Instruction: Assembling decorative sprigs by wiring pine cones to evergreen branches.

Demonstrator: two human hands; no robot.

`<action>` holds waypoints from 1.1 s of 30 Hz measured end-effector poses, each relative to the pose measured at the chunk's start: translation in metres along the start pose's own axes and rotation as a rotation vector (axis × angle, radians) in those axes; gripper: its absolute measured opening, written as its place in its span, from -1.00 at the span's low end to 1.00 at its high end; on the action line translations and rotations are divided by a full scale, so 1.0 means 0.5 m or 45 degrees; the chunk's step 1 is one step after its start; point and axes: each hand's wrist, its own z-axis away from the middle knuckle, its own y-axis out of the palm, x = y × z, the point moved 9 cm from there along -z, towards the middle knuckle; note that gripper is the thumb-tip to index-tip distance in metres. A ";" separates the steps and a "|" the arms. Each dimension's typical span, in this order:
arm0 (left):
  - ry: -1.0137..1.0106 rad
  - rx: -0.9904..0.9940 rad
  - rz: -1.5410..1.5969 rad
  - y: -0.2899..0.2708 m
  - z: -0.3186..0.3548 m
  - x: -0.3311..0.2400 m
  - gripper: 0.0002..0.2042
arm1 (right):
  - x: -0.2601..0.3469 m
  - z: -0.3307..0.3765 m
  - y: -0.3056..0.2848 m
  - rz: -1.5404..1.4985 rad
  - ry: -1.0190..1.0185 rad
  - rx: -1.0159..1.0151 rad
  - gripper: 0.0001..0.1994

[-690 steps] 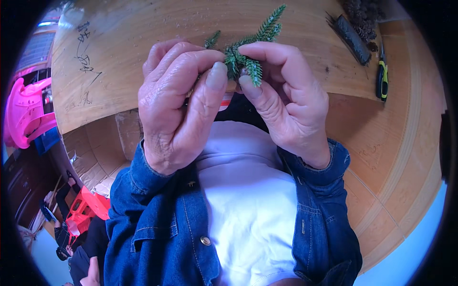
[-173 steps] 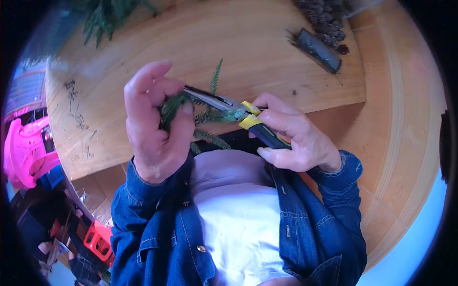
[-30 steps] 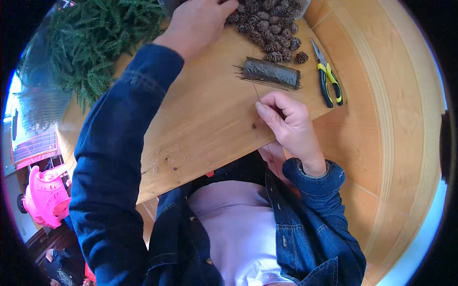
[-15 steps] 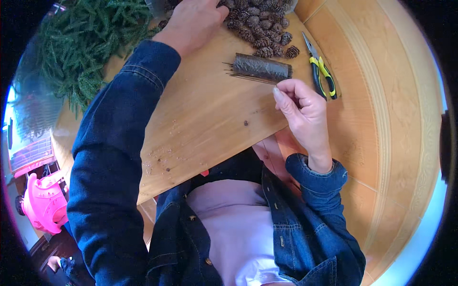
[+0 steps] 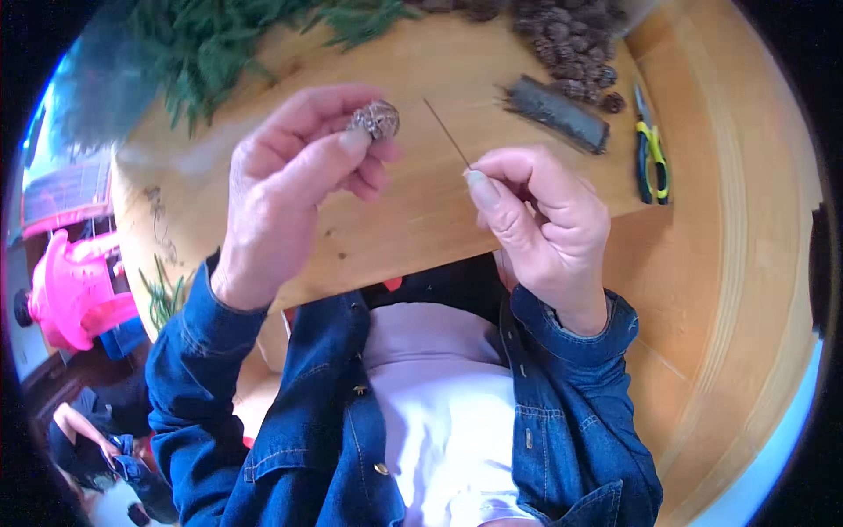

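Observation:
Between the thumb and fingers of my left hand [image 5: 285, 176] is a small brown pine cone [image 5: 376, 120], held above the table. My right hand [image 5: 544, 211] pinches one end of a thin dark wire [image 5: 448, 132], whose free end points up and left toward the cone without touching it. Beyond my right hand lies a dark bundle of wires [image 5: 560, 114] in a wrapping. A heap of pine cones [image 5: 571, 44] fills the far right of the table, and green fir sprigs [image 5: 202, 53] are piled at the far left.
Pliers [image 5: 651, 149] with yellow and black handles rest near the right edge of the wooden table [image 5: 413, 220]. A loose green sprig [image 5: 162, 294] sits by the left edge. A pink plastic chair [image 5: 75, 285] and another person [image 5: 105, 439] are off to the left.
My left hand has come back from the cone pile with a pine cone in it. The wire in my right hand now stands raised, and the view has shifted.

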 end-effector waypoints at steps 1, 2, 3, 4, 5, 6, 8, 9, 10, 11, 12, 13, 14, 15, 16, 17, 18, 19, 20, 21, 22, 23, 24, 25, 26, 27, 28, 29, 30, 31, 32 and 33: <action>-0.012 -0.011 0.092 -0.005 0.019 0.005 -0.72 | 0.012 -0.003 0.021 0.007 -0.041 0.037 -0.92; -0.019 -0.037 0.102 -0.012 0.034 0.010 -0.72 | 0.017 -0.006 0.037 0.000 -0.033 0.063 -0.92; 0.003 -0.080 0.164 -0.019 0.049 0.011 -0.73 | 0.034 -0.009 0.054 0.023 -0.095 0.113 -0.92; 0.027 -0.120 0.227 -0.024 0.062 0.013 -0.73 | 0.049 -0.010 0.070 0.049 -0.156 0.160 -0.92; 0.050 -0.157 0.291 -0.030 0.073 0.015 -0.73 | 0.061 -0.008 0.086 0.076 -0.217 0.205 -0.92; 0.048 -0.169 0.304 -0.034 0.080 0.022 -0.73 | 0.062 -0.008 0.100 0.079 -0.211 0.222 -0.92; 0.096 -0.233 0.334 -0.048 0.092 0.031 -0.74 | 0.067 -0.008 0.122 0.107 -0.228 0.217 -0.92; 0.119 -0.264 0.351 -0.055 0.097 0.037 -0.73 | 0.068 -0.008 0.130 0.123 -0.236 0.215 -0.92; 0.115 -0.273 0.365 -0.058 0.100 0.045 -0.73 | 0.067 -0.010 0.140 0.129 -0.230 0.229 -0.92; 0.160 -0.270 0.340 -0.062 0.102 0.046 -0.73 | 0.066 -0.013 0.148 0.136 -0.226 0.235 -0.92; 0.202 -0.265 0.314 -0.064 0.105 0.045 -0.73 | 0.066 -0.015 0.154 0.144 -0.221 0.239 -0.92; 0.245 -0.260 0.287 -0.066 0.107 0.044 -0.72 | 0.066 -0.016 0.159 0.150 -0.216 0.241 -0.92; 0.239 -0.266 0.296 -0.069 0.108 0.049 -0.72 | 0.065 -0.017 0.165 0.154 -0.209 0.251 -0.92; 0.283 -0.272 0.296 -0.072 0.109 0.048 -0.72 | 0.061 -0.019 0.170 0.155 -0.191 0.258 -0.92; 0.327 -0.279 0.294 -0.075 0.109 0.045 -0.72 | 0.058 -0.020 0.174 0.156 -0.173 0.263 -0.92; 0.370 -0.284 0.291 -0.079 0.110 0.043 -0.72 | 0.054 -0.023 0.178 0.156 -0.154 0.268 -0.92; 0.364 -0.290 0.296 -0.082 0.110 0.047 -0.72 | 0.051 -0.024 0.181 0.157 -0.148 0.276 -0.92; 0.383 -0.303 0.265 -0.086 0.111 0.047 -0.71 | 0.050 -0.026 0.184 0.167 -0.155 0.279 -0.92; 0.401 -0.314 0.233 -0.089 0.112 0.047 -0.71 | 0.049 -0.028 0.185 0.177 -0.162 0.282 -0.92; 0.420 -0.324 0.201 -0.090 0.112 0.047 -0.70 | 0.048 -0.029 0.186 0.189 -0.170 0.282 -0.92; 0.414 -0.324 0.205 -0.090 0.110 0.049 -0.70 | 0.046 -0.030 0.186 0.190 -0.164 0.285 -0.92; 0.434 -0.354 0.124 -0.091 0.110 0.044 -0.70 | 0.045 -0.031 0.187 0.197 -0.162 0.289 -0.92; 0.455 -0.384 0.040 -0.093 0.111 0.038 -0.71 | 0.045 -0.032 0.188 0.203 -0.162 0.293 -0.92; 0.475 -0.414 -0.044 -0.094 0.112 0.033 -0.71 | 0.044 -0.032 0.188 0.208 -0.161 0.297 -0.93; 0.471 -0.415 -0.044 -0.094 0.112 0.034 -0.71 | 0.042 -0.033 0.188 0.206 -0.157 0.299 -0.93; 0.487 -0.429 -0.099 -0.094 0.112 0.031 -0.72 | 0.041 -0.033 0.187 0.210 -0.160 0.300 -0.93; 0.504 -0.443 -0.155 -0.094 0.113 0.029 -0.72 | 0.039 -0.033 0.187 0.214 -0.163 0.301 -0.93; 0.522 -0.456 -0.211 -0.093 0.113 0.026 -0.73 | 0.038 -0.032 0.186 0.217 -0.166 0.302 -0.93; 0.518 -0.455 -0.212 -0.095 0.112 0.028 -0.73 | 0.037 -0.031 0.185 0.216 -0.163 0.301 -0.93; 0.588 -0.461 -0.328 -0.093 0.114 0.019 -0.73 | 0.039 -0.030 0.185 0.236 -0.179 0.296 -0.93; 0.657 -0.466 -0.446 -0.090 0.116 0.011 -0.74 | 0.040 -0.028 0.184 0.256 -0.196 0.291 -0.93; 0.725 -0.470 -0.564 -0.085 0.120 0.003 -0.74 | 0.042 -0.027 0.184 0.275 -0.213 0.287 -0.93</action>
